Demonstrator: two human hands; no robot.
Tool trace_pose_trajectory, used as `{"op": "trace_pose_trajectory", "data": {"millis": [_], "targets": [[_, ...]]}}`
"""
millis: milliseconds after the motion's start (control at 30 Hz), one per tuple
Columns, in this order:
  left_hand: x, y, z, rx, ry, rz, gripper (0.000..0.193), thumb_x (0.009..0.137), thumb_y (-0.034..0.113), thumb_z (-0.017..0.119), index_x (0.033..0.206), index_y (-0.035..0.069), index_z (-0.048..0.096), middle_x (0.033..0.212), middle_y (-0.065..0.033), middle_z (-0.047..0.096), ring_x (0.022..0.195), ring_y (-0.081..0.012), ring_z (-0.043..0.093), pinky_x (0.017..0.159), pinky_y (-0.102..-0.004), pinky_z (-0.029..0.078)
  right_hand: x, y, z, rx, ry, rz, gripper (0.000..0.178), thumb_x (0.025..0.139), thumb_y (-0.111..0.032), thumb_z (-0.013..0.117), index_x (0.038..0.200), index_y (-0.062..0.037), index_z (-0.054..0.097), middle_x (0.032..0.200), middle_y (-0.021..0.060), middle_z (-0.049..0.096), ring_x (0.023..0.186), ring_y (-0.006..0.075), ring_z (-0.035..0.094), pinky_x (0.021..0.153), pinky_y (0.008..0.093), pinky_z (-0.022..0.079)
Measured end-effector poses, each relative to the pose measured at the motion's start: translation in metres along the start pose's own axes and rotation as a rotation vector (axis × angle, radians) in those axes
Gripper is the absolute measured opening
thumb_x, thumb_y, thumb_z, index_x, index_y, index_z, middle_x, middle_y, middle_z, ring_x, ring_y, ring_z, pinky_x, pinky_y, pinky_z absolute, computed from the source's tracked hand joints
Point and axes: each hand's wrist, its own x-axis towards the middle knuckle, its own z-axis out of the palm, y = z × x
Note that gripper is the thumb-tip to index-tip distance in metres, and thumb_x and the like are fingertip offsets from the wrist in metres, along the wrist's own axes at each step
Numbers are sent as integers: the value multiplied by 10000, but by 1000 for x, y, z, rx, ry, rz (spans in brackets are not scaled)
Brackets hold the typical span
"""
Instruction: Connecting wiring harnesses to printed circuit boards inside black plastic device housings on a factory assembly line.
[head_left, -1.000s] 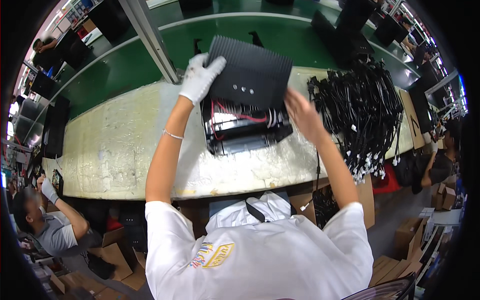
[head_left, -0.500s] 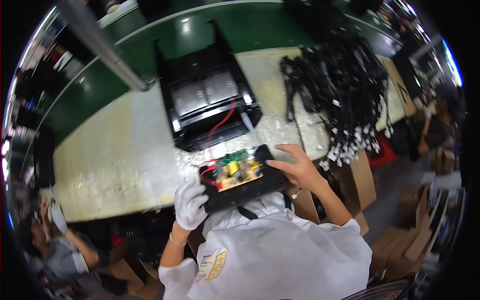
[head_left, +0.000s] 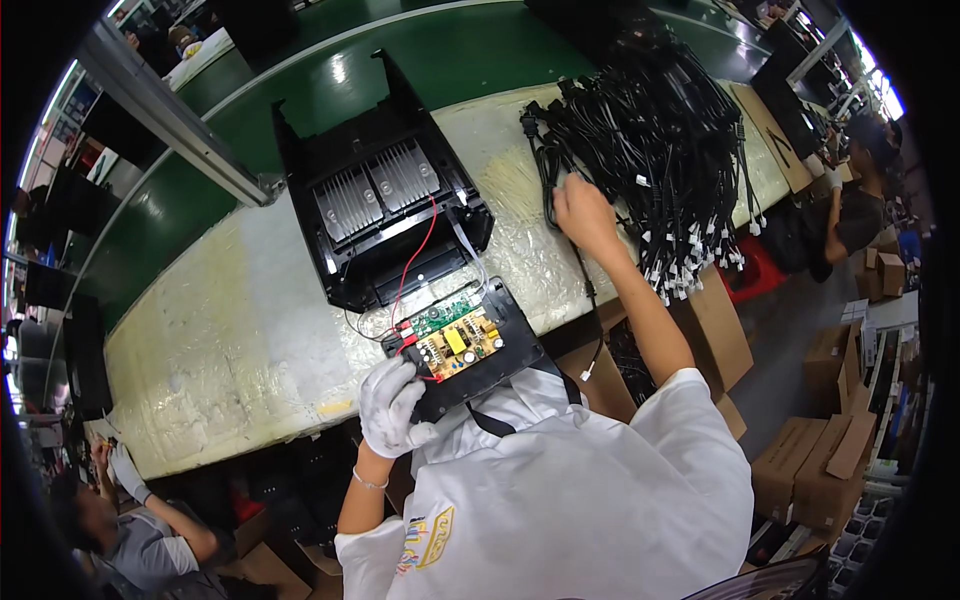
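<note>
My left hand [head_left: 391, 408], in a white glove, grips the left edge of a black panel [head_left: 520, 345] tilted at the table's near edge. On the panel lies a tan and green circuit board [head_left: 457, 343] with a yellow transformer. Red and grey wires link it to an open black housing [head_left: 360, 265] with finned silver heat sinks [head_left: 383, 192] beyond. My bare right hand [head_left: 588, 213] is closed on a black cable [head_left: 549, 180] at the left side of a cable heap. The fingertips are partly hidden. One strand with a white plug hangs below that hand.
The big heap of black cables [head_left: 665, 150] with white plugs covers the table's right part. A metal post [head_left: 185, 120] stands at the back left. Cardboard boxes [head_left: 715, 335] sit below right. Other people work at far left and far right.
My right hand has left the panel's right edge and reached up and right to the cable heap. My left hand still grips the panel. The board's parts show more sharply.
</note>
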Motion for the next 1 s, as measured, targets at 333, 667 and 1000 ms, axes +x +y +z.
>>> {"op": "trace_pose_trajectory", "data": {"millis": [333, 667, 1000], "targets": [[103, 15, 17, -333, 25, 33, 347, 874, 311, 611, 1072, 28, 577, 1134, -175, 591, 1039, -380, 575, 913, -473, 447, -6, 6, -16, 48, -275, -2, 434, 920, -364, 585, 776, 45, 599, 736, 239, 626, 723, 417, 623, 650, 462, 478], [205, 3, 102, -1748, -249, -1046, 576, 968, 532, 502, 1092, -28, 562, 929, -77, 590, 802, -148, 560, 808, -275, 462, -39, -44, -91, 497, -30, -159, 269, 973, -164, 556, 802, 42, 531, 611, 58, 398, 582, 98, 352, 532, 283, 330], [257, 16, 1, -1598, 290, -407, 336, 1022, 335, 463, 969, 28, 590, 891, -131, 661, 871, -287, 669, 889, -441, 527, -72, -33, -71, 1371, -683, -139, 584, 1051, -435, 302, 1127, 80, 565, 993, 201, 668, 948, 303, 661, 907, 416, 501]]}}
